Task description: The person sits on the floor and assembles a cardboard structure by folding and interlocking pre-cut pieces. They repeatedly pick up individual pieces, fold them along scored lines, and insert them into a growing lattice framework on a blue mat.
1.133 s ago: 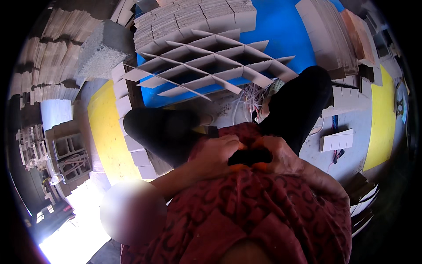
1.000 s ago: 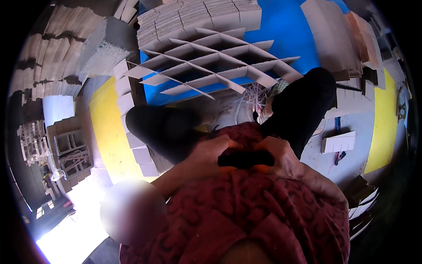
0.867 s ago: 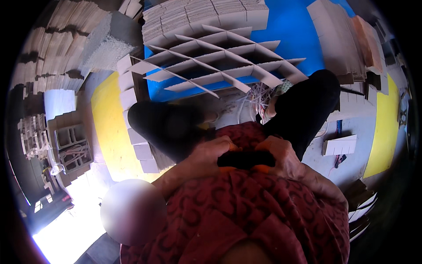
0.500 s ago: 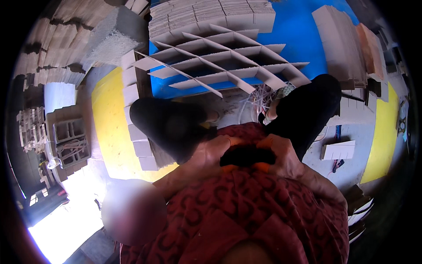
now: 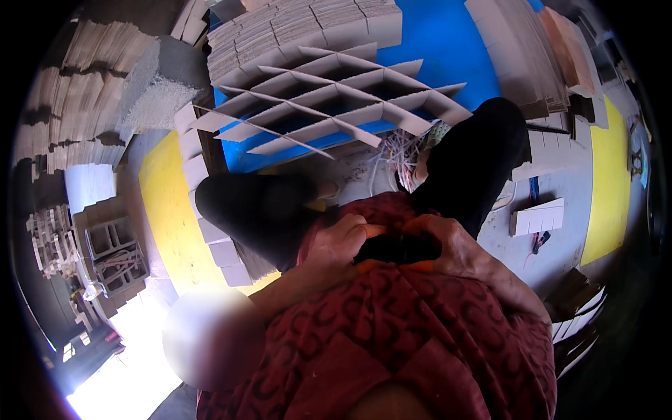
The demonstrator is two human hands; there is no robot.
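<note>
Your left hand and right hand are both curled around a small black and orange object held against your red shirt, fingers pinching it from each side. At 12 o'clock from it sits the cardboard grid on a blue mat.

cardboard divider grid | blue mat | stacked cardboard strips | yellow sheet

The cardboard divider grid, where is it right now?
In the head view, the cardboard divider grid lies top centre on the blue mat, just beyond the person's knees and in front of a stack of flat cardboard sheets.
</note>
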